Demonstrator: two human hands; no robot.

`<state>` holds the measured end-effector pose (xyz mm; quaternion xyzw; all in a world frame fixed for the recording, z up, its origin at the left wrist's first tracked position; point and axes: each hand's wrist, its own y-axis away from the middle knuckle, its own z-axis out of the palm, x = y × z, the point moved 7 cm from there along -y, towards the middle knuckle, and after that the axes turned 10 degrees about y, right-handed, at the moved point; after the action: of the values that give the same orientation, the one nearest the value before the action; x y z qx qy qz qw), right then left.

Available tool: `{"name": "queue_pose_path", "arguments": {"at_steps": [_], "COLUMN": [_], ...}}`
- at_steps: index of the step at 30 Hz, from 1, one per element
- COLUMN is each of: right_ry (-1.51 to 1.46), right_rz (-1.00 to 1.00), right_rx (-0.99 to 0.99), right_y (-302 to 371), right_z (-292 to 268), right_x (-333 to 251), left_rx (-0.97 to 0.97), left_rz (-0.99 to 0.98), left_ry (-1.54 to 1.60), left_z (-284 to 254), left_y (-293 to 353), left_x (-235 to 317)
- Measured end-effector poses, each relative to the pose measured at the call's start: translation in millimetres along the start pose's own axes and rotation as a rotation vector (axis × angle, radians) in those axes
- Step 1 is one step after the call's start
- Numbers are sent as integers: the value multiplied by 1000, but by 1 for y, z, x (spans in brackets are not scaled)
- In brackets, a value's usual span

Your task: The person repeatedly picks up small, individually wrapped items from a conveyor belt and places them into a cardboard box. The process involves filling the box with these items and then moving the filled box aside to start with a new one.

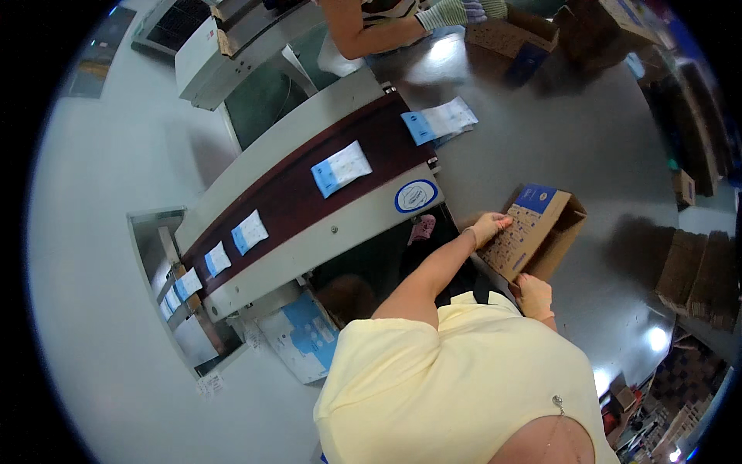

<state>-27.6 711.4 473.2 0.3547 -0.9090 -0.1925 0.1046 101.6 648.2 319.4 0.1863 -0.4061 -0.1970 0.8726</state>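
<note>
I hold a brown cardboard box point(516, 240) with a blue printed panel over the metal table, tilted, its open side turned to the right. My left hand point(488, 229) grips its left side near the top, fingers closed on the board. Lower down, my right hand point(533, 296) is closed on the near edge, its fingers partly hidden by the box. Left of the box runs a dark red conveyor belt point(290, 179) carrying white and blue soft packs, one of them a pack point(342, 168) midway. Another pack point(440, 121) lies at the belt's end, overlapping one beneath it.
Across the table point(603, 147), a co-worker's gloved hand point(452, 14) is at another open cardboard box point(506, 39). Flattened cartons point(699, 274) are stacked at the right. A blue and white carton point(301, 336) stands below the conveyor. The conveyor's grey side rail point(332, 230) borders my left.
</note>
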Motion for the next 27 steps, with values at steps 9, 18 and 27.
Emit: {"name": "queue_pose_path", "arguments": {"at_steps": [9, 18, 27], "right_ry": [142, 129, 188], "right_rz": [37, -69, 21], "right_rx": [-113, 99, 30], "right_y": [-4, 45, 76], "right_z": [-8, -56, -57], "right_x": [-65, -121, -172], "left_rx": [401, 191, 526], "left_rz": [459, 436, 798], "left_ry": [-1243, -871, -1537], "left_z": [98, 30, 60], "left_y": [103, 141, 201], "left_x": [124, 123, 84]}}
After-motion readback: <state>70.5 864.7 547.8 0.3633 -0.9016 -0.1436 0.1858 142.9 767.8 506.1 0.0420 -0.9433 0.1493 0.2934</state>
